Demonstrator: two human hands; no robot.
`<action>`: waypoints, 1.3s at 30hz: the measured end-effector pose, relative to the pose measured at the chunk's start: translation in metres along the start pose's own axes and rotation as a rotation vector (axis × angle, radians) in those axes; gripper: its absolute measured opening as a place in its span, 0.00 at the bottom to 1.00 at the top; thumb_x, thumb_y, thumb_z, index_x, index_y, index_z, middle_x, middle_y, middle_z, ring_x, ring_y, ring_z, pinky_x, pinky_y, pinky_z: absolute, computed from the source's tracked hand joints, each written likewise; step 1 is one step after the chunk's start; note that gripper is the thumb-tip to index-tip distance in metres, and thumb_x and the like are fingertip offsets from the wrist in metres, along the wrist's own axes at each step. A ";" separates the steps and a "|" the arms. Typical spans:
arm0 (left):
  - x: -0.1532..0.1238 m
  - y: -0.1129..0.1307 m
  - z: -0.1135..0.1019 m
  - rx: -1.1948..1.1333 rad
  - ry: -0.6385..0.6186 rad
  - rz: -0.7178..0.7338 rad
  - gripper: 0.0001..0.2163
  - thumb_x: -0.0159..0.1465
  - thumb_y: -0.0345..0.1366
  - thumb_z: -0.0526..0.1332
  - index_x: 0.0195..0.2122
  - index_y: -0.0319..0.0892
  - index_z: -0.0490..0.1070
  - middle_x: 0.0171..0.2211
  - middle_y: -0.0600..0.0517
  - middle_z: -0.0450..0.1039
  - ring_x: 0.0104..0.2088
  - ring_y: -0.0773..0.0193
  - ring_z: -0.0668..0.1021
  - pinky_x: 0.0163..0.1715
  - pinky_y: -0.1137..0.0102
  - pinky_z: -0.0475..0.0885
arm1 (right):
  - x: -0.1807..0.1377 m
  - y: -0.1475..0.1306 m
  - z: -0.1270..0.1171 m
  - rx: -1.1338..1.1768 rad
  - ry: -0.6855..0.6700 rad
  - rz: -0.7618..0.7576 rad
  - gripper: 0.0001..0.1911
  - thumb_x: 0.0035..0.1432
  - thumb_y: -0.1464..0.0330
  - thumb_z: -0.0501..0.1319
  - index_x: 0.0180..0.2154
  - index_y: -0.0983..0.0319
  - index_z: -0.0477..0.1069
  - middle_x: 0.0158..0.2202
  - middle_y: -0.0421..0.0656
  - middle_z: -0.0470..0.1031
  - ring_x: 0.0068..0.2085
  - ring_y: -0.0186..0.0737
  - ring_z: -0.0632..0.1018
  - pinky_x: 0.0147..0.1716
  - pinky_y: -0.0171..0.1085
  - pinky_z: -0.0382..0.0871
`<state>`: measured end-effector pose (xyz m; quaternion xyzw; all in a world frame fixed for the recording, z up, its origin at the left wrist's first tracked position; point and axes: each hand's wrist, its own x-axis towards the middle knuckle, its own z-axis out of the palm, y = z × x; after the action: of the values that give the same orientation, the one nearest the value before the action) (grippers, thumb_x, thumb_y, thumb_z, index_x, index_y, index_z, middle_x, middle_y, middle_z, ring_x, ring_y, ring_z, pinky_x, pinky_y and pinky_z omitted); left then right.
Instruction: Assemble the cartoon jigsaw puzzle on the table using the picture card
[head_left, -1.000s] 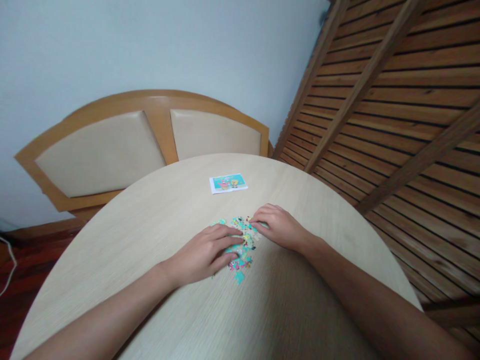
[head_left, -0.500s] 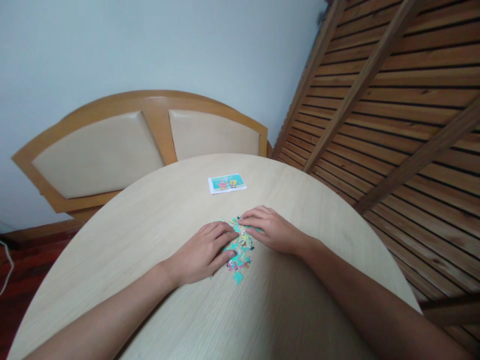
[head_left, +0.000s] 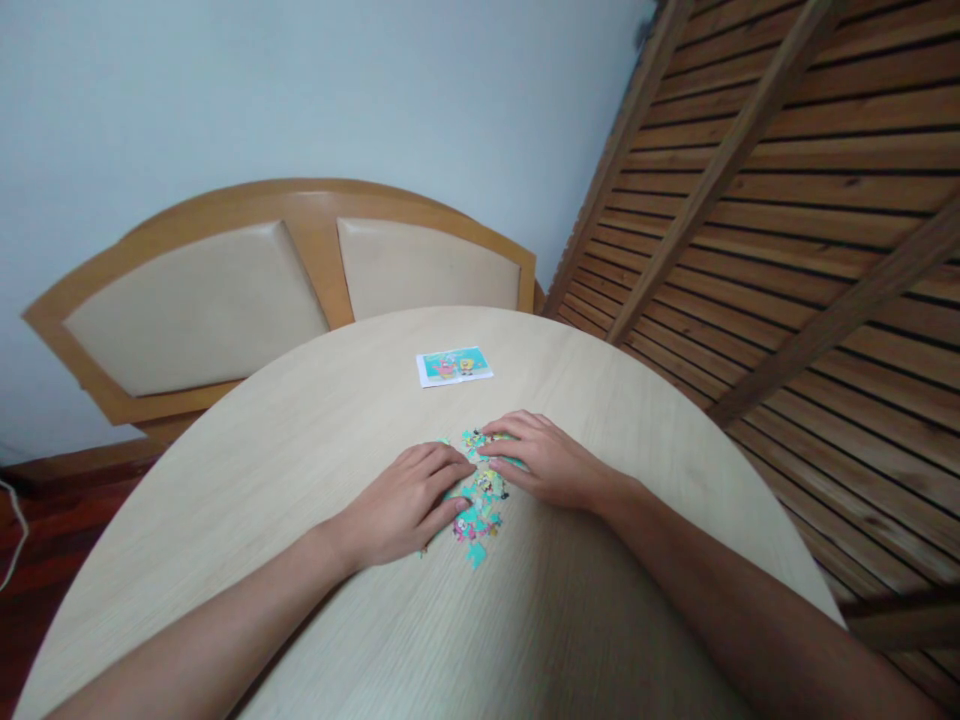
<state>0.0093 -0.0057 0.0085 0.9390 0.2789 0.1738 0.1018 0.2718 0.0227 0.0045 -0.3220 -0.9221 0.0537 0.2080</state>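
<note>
A small heap of colourful jigsaw pieces [head_left: 478, 505], mostly teal with pink and yellow, lies on the round pale wooden table [head_left: 315, 450]. My left hand [head_left: 409, 503] rests palm down on the left side of the heap, fingers stretched flat over the pieces. Opposite it, my right hand [head_left: 541, 461] lies on the heap's right side, fingers flat and pointing left, fingertips close to those of the left hand. Neither hand grips a piece. Some pieces are hidden under both palms.
A small printed picture card [head_left: 454, 366] lies farther back on the table. Behind the table stands a wooden bench back with two beige pads [head_left: 285, 290]. A slatted wooden wall [head_left: 787, 230] runs along the right side.
My right hand has slid left over the pieces toward my left hand, and the heap has been pushed closer together. My left hand has barely shifted.
</note>
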 end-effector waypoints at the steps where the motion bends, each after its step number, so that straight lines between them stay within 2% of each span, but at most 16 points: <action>1: 0.000 0.000 0.000 0.002 -0.001 0.000 0.16 0.75 0.42 0.53 0.61 0.44 0.67 0.53 0.43 0.72 0.56 0.52 0.73 0.58 0.54 0.69 | 0.000 0.001 0.000 0.000 0.016 0.003 0.13 0.70 0.63 0.58 0.50 0.56 0.78 0.53 0.47 0.77 0.55 0.47 0.74 0.55 0.49 0.67; 5: -0.001 -0.001 0.002 0.008 0.001 0.005 0.17 0.75 0.41 0.54 0.62 0.45 0.66 0.57 0.43 0.70 0.58 0.52 0.72 0.59 0.53 0.68 | 0.000 0.004 0.003 0.025 0.026 -0.008 0.11 0.69 0.66 0.59 0.49 0.58 0.78 0.47 0.46 0.80 0.50 0.45 0.76 0.52 0.47 0.67; 14: 0.000 0.001 0.000 0.011 -0.025 0.032 0.17 0.75 0.39 0.54 0.63 0.47 0.66 0.62 0.45 0.68 0.61 0.53 0.71 0.60 0.54 0.67 | 0.006 -0.007 0.009 0.120 0.041 0.002 0.05 0.65 0.70 0.62 0.43 0.60 0.77 0.42 0.44 0.81 0.47 0.44 0.76 0.50 0.44 0.68; 25: 0.001 0.000 -0.002 0.055 -0.016 0.044 0.18 0.75 0.39 0.54 0.64 0.45 0.65 0.59 0.46 0.71 0.59 0.53 0.71 0.60 0.55 0.67 | 0.007 -0.009 0.014 0.212 0.095 0.044 0.03 0.64 0.72 0.64 0.40 0.60 0.75 0.40 0.43 0.80 0.45 0.43 0.77 0.49 0.42 0.69; 30: 0.000 -0.003 -0.009 0.183 0.004 -0.004 0.15 0.75 0.39 0.52 0.59 0.43 0.70 0.55 0.46 0.73 0.56 0.53 0.72 0.58 0.54 0.68 | 0.007 -0.007 0.012 0.167 0.051 0.018 0.06 0.65 0.69 0.63 0.44 0.60 0.78 0.42 0.44 0.82 0.46 0.44 0.78 0.50 0.44 0.68; 35: -0.001 -0.005 -0.016 0.275 -0.010 0.012 0.14 0.75 0.39 0.52 0.47 0.42 0.76 0.48 0.48 0.78 0.51 0.53 0.75 0.54 0.54 0.69 | 0.007 -0.008 0.009 0.131 0.036 -0.028 0.06 0.66 0.67 0.64 0.40 0.59 0.79 0.41 0.43 0.82 0.46 0.44 0.78 0.50 0.43 0.67; 39: -0.001 -0.005 -0.014 0.269 0.008 0.020 0.14 0.75 0.39 0.51 0.45 0.41 0.76 0.48 0.47 0.79 0.50 0.53 0.76 0.53 0.54 0.70 | 0.007 -0.011 0.007 0.098 0.032 -0.051 0.06 0.65 0.67 0.64 0.39 0.60 0.79 0.39 0.43 0.82 0.44 0.43 0.78 0.49 0.42 0.67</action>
<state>0.0010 -0.0011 0.0198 0.9461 0.2908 0.1398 -0.0280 0.2575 0.0179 0.0027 -0.2888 -0.9227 0.0882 0.2397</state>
